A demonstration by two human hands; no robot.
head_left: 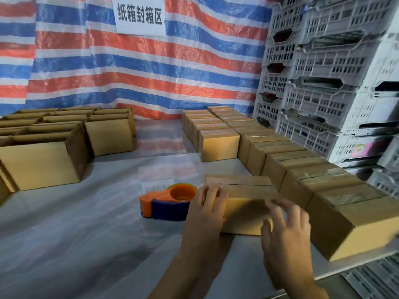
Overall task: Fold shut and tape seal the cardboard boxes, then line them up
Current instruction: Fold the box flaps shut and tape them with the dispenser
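Observation:
A small cardboard box with clear tape along its top seam lies on the table in front of me. My left hand rests on its left end with fingers laid over the top edge. My right hand is on its near right face, fingers spread and motion-blurred. An orange and blue tape dispenser lies just left of the box, with neither hand on it. Along the right runs a row of sealed boxes. Open, unsealed boxes stand at the left.
The table is covered in shiny plastic sheet. Grey plastic crates are stacked high on the right. A striped tarp with a white sign hangs behind. A second short row of sealed boxes sits at the back centre.

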